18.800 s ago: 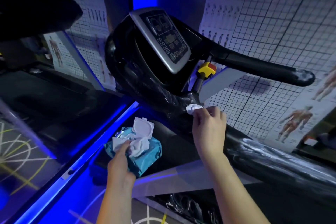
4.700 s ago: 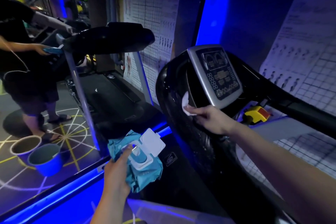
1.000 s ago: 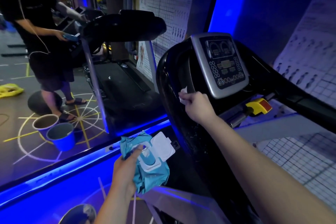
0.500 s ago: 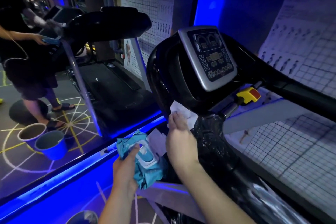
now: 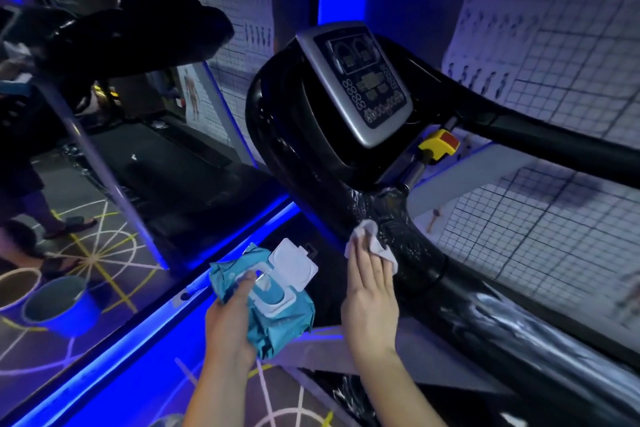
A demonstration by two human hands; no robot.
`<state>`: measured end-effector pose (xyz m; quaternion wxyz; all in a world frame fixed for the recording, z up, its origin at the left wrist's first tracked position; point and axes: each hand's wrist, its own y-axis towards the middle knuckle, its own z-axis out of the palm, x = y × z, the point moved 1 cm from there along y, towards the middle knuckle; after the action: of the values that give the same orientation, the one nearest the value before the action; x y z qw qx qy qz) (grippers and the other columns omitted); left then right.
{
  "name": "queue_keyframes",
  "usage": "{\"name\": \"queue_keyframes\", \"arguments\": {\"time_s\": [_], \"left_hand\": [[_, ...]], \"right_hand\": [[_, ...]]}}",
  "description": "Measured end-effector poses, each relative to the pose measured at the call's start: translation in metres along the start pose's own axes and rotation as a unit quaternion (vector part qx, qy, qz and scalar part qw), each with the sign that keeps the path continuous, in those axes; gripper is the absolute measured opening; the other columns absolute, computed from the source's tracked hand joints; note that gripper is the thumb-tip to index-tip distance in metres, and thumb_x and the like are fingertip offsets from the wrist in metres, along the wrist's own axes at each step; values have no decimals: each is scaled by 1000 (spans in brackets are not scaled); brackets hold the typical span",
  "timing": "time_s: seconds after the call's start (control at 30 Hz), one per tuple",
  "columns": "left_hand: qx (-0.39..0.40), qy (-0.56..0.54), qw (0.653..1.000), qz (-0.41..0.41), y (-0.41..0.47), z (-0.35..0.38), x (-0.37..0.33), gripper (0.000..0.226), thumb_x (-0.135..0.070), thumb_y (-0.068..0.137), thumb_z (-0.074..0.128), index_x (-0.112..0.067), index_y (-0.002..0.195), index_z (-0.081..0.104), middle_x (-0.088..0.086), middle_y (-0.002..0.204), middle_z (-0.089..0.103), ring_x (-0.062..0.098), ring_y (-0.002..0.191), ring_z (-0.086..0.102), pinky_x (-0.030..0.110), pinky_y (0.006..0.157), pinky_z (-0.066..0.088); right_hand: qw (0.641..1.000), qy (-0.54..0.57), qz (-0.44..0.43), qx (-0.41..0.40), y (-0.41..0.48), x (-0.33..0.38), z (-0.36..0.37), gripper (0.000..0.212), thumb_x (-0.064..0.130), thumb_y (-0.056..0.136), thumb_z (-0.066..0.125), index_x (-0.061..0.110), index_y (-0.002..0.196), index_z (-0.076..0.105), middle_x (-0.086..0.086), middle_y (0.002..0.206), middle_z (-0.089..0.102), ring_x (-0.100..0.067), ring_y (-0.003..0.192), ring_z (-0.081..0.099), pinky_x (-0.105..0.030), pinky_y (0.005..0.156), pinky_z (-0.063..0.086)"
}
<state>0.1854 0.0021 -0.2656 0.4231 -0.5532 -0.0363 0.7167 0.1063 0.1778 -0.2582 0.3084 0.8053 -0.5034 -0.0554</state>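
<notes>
Open gap between the wipe pack (image 5: 273, 302) and the black handrail (image 5: 485, 305), over the dark deck (image 5: 330, 302). Above, the console (image 5: 360, 83) and yellow stop switch (image 5: 438, 146) overhang the rail's bend and close the way upward. Right of the rail, room is free up to the wall chart (image 5: 519, 218); the neighbouring post (image 5: 114, 191) stands well apart, left.

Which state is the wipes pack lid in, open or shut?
Open: the white flip lid stands swung back from the top of the blue wipes pack.
</notes>
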Motion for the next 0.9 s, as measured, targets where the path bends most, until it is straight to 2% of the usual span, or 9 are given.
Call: {"name": "queue_keyframes", "arguments": {"time_s": [0.1,0.23,0.3,0.4,0.5,0.57,0.7,0.8,0.9], "left_hand": [[17,8,1000,4,2,-1,-8,46,-23,91,84,-8,131,67,11,106,79,28,87,77,33,53,60],[48,8,999,7,5,2,-19,40,-23,91,84,-9,124,68,7,98,78,25,84,76,36,66,59],[55,10,998,10,3,1,-23,41,-24,90,85,-13,122,62,5,100,75,24,85,74,36,68,58],[74,22,997,16,3,5,-27,39,-23,91,84,-12,124,66,7,104,77,22,82,74,32,53,59],[81,30,996,15,10,10,-23,42,-21,92,83,-9,129,69,11,111,78,21,82,76,32,56,60],[73,25,997,22,12,11,-21,44,-20,92,82,-7,131,68,14,113,76,24,85,74,33,65,59],[61,-1,998,24,16,7,-26,37,-17,93,81,-8,127,66,6,100,74,19,79,71,28,48,57],[61,-4,998,16,20,5,-31,41,-19,93,82,-10,130,66,7,109,75,18,81,72,33,60,56],[53,-22,998,13,26,10,-29,44,-17,92,82,-7,132,68,8,108,75,18,80,74,30,53,59]], "right_hand": [[997,10,75,-27,-20,-9,1,87,-6,65,33,-3,152,36,-18,159,35,-34,140,37,-42,121,18],[987,35,129,-89,-31,-20,1,90,-8,69,21,5,158,17,-19,162,28,-29,154,16,-49,118,28],[983,62,139,-106,-30,-10,0,88,-8,70,19,1,157,21,-18,165,23,-28,156,10,-48,121,27],[990,74,90,-84,-10,21,9,85,-8,67,21,-6,151,35,-20,164,22,-30,155,12,-37,126,14],[995,88,32,-24,15,41,27,69,-6,80,27,-5,148,42,-16,162,29,-26,150,25,-33,122,26],[996,82,-20,1,22,39,39,62,0,89,29,0,151,40,-10,164,28,-21,150,28,-31,121,29],[994,58,-85,30,18,19,33,65,4,91,30,9,156,33,2,166,22,-13,152,23,-29,123,24],[997,63,-44,-6,6,1,16,73,-7,82,35,7,154,38,-3,164,30,-16,151,29,-32,121,28],[995,56,50,-61,-19,-21,-2,94,-21,65,43,6,154,37,-4,165,27,-20,152,27,-29,124,18]]}}
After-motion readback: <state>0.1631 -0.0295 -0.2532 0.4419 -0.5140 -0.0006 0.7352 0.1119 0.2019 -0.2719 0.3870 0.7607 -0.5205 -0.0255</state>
